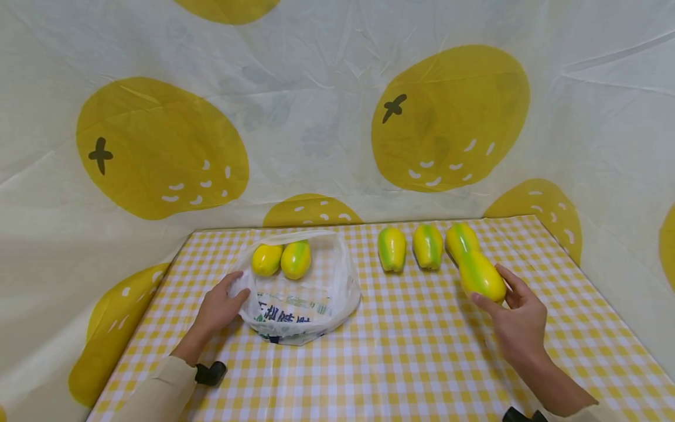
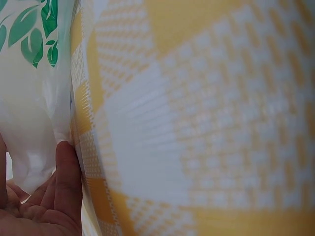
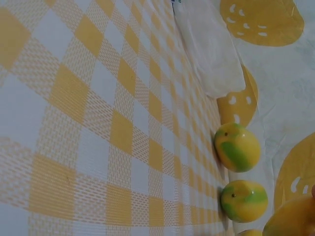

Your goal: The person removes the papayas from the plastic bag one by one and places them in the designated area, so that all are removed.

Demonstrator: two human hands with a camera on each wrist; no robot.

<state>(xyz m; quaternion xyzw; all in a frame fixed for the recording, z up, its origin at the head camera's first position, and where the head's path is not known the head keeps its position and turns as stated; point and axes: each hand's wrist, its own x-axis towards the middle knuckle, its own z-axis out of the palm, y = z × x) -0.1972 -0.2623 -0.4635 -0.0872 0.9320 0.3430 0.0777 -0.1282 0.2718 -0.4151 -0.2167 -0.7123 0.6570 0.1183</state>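
Note:
A white plastic bag lies mouth open on the left part of the table, with two yellow-green papayas inside. My left hand grips the bag's left edge; in the left wrist view, thin plastic runs between the fingers. On the right, my right hand holds a papaya between thumb and fingers. Just behind it sits another papaya, partly covered by the held one. Two more papayas, one left and one in the middle, complete this row.
A yellow-and-white checked cloth covers the table. Behind its far edge hangs a pale sheet printed with large yellow fruit, which also continues along both sides. Dark wrist-camera mounts sit at the sleeves.

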